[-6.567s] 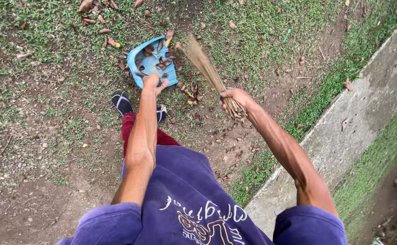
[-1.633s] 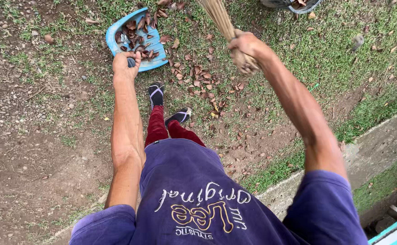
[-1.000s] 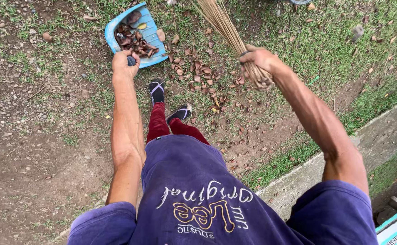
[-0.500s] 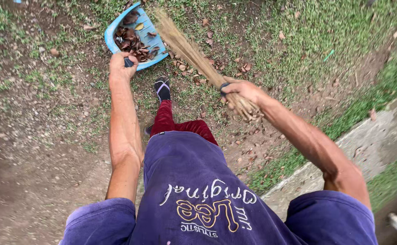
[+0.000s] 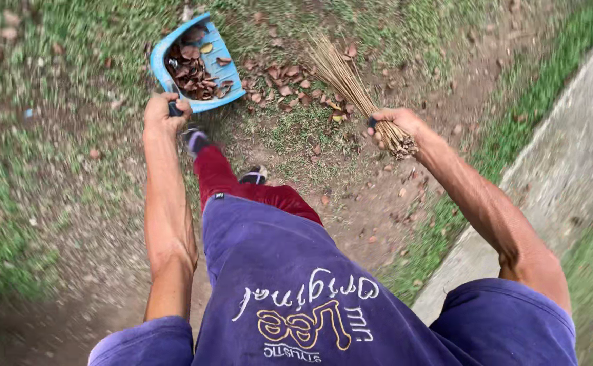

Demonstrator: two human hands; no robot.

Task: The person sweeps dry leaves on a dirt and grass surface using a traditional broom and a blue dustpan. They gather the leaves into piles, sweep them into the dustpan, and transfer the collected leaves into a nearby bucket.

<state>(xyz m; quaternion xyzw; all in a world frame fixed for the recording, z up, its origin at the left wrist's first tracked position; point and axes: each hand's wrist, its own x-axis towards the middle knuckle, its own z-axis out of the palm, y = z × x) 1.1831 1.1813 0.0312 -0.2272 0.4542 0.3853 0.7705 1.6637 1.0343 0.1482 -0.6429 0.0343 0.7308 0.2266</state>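
Right hand point(image 5: 397, 126) closed on broom point(image 5: 350, 85), bristles angled up-left toward loose leaves point(image 5: 279, 91) lying just right of the blue dustpan point(image 5: 198, 64), whose handle the left hand point(image 5: 164, 112) grips, mouth facing right.

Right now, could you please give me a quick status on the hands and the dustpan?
Left hand grips dustpan, leaves inside. Right hand grips broom. Loose leaves lie between them.
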